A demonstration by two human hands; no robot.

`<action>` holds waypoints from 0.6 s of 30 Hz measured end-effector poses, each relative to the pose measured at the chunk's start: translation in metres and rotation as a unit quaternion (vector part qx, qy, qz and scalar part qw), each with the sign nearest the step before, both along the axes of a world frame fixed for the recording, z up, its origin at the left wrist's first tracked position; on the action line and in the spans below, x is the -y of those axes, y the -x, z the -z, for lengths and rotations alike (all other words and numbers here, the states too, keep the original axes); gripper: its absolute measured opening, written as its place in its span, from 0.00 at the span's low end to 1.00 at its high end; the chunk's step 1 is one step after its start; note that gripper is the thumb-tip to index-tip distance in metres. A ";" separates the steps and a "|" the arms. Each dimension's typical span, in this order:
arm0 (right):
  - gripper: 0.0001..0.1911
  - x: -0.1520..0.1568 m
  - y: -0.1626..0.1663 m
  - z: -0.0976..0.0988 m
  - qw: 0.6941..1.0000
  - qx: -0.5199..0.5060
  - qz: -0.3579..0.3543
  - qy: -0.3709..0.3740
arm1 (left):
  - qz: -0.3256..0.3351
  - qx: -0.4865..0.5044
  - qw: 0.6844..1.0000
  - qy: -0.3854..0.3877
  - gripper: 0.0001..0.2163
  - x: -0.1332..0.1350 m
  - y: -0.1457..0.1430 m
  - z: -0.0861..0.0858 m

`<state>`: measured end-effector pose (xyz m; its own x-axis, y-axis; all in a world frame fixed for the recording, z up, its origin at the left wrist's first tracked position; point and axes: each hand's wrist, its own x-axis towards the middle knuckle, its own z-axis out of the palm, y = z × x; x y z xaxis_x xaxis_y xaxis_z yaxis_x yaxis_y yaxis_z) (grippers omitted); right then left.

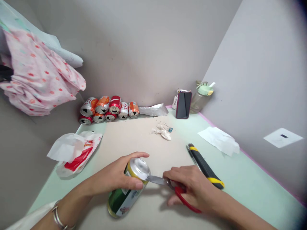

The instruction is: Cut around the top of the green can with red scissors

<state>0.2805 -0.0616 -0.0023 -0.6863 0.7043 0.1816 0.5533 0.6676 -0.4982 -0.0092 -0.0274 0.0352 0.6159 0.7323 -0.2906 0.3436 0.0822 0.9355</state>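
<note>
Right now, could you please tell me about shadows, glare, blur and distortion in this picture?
Head view: soft shadow on the tabletop beneath the right hand and scissors; bright glints on the green can's metal top; white wall plate looks stretched and skewed; upper right corner dark; small print on the can too soft to read.

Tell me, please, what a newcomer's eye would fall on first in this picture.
Probably the green can, low in the middle, gripped by the left hand, with red-handled scissors in the right hand meeting its upper end. Next might come the partly stacked drink cans at the back left, then the spotted pink cloth hanging at upper left.
</note>
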 end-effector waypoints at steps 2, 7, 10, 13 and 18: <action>0.33 0.000 0.001 -0.002 1.000 -0.002 0.001 0.014 | 0.002 -0.003 1.000 0.004 0.38 0.000 -0.001 -0.002; 0.29 0.001 0.002 -0.002 0.999 -0.007 0.009 0.038 | -0.018 -0.020 0.999 -0.027 0.37 0.003 -0.007 -0.009; 0.26 0.002 0.000 -0.002 0.999 0.009 0.028 0.015 | -0.072 -0.042 0.995 -0.060 0.37 0.007 -0.015 -0.010; 0.22 0.003 -0.003 -0.001 0.998 0.027 0.041 -0.025 | -0.108 -0.070 0.987 -0.098 0.37 0.013 -0.021 -0.010; 0.20 0.003 -0.002 0.003 0.998 0.035 0.031 -0.046 | -0.095 -0.089 0.984 -0.124 0.37 0.014 -0.020 -0.013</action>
